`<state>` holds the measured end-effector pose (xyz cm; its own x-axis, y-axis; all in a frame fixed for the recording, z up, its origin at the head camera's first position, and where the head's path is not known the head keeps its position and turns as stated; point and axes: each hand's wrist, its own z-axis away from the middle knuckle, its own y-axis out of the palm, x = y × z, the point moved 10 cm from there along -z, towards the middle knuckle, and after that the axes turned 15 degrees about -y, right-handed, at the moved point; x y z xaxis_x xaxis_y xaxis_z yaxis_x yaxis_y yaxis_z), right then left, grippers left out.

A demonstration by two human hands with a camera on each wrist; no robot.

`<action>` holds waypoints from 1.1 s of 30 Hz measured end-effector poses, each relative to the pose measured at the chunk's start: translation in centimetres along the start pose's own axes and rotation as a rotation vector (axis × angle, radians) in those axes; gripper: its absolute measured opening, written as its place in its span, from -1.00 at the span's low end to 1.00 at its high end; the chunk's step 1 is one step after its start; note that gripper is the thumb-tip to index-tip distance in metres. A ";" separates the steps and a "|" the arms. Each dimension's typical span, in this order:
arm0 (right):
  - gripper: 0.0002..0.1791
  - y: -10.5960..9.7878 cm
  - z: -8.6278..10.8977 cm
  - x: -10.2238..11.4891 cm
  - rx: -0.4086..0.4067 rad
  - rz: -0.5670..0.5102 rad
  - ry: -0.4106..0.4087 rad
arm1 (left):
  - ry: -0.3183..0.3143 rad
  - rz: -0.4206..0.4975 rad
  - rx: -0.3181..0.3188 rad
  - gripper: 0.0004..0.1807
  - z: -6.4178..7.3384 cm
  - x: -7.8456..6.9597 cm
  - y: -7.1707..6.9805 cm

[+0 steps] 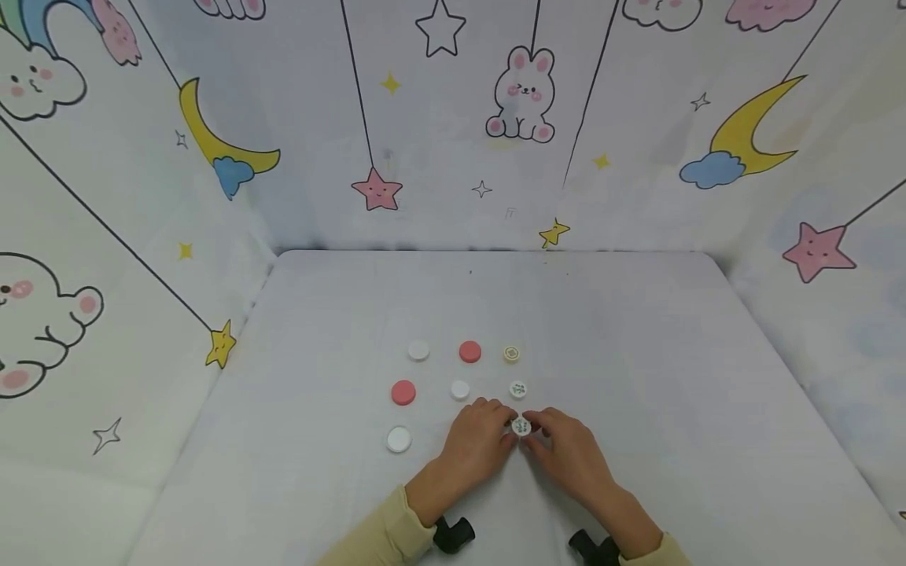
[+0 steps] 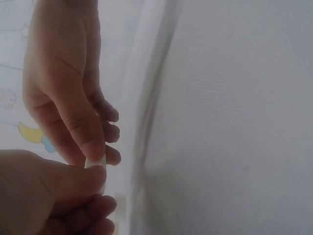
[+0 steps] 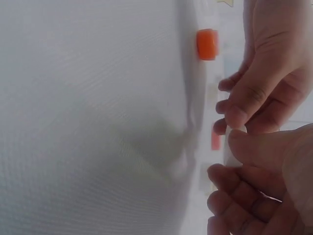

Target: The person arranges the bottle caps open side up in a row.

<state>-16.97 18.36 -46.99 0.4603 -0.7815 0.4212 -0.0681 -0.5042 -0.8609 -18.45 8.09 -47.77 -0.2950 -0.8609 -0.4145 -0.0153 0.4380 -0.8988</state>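
Observation:
Both hands meet at a small white bottle cap (image 1: 521,426) with dark print on its top. My left hand (image 1: 480,444) pinches its left side, and my right hand (image 1: 575,456) grips it from the right. In the left wrist view, the cap's white edge (image 2: 95,161) shows between the two thumbs; fingers cover much of it. Just beyond sits a similar printed cap (image 1: 518,390), with a yellowish cap (image 1: 511,354) behind that. A plain white cap (image 1: 460,390) lies close to the left hand's knuckles.
Further left on the white table (image 1: 283,472) lie a red cap (image 1: 403,392), a white cap (image 1: 399,439) and another white cap (image 1: 418,350). A second red cap (image 1: 470,351) is in the back row. Patterned cloth walls (image 1: 439,118) rise behind and beside the table.

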 end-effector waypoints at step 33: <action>-0.53 -0.9 0.4 0.6 -0.168 -0.048 -0.112 | -0.138 0.333 0.104 -0.74 -0.7 0.8 -0.9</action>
<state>-16.23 18.49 -46.04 0.5619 -0.7136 0.4183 -0.1855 -0.6015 -0.7770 -19.35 7.18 -47.19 -0.1358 -0.7053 -0.6958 0.1596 0.6775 -0.7180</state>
